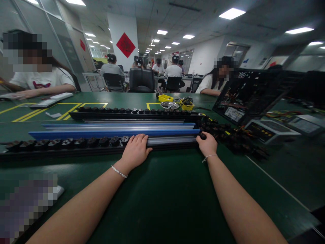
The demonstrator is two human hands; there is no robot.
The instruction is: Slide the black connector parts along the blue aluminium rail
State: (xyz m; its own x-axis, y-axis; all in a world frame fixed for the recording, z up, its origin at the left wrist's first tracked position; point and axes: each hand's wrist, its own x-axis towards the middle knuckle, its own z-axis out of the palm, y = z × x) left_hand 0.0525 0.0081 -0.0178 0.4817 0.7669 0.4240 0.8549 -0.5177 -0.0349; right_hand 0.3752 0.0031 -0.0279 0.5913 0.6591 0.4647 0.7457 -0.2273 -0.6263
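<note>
My left hand (135,150) lies over the near black strip (81,144), at the right end of its row of black sockets, with fingers curled over the far edge and the thumb apart. My right hand (207,145) pinches a small black piece (202,136) at the strip's right end. Between my hands, a grey inner channel (172,140) shows in the strip. Just behind it lie long blue rails (114,134). Farther back is another black strip (137,116) with a row of sockets. A pile of black parts (220,132) sits right of the rails.
On the green table (177,196) stand a metal dish (169,105) and a yellow tray (166,98) at the back. A black computer case (254,91) and a power supply (271,131) are at the right. People sit at the far left and behind the case.
</note>
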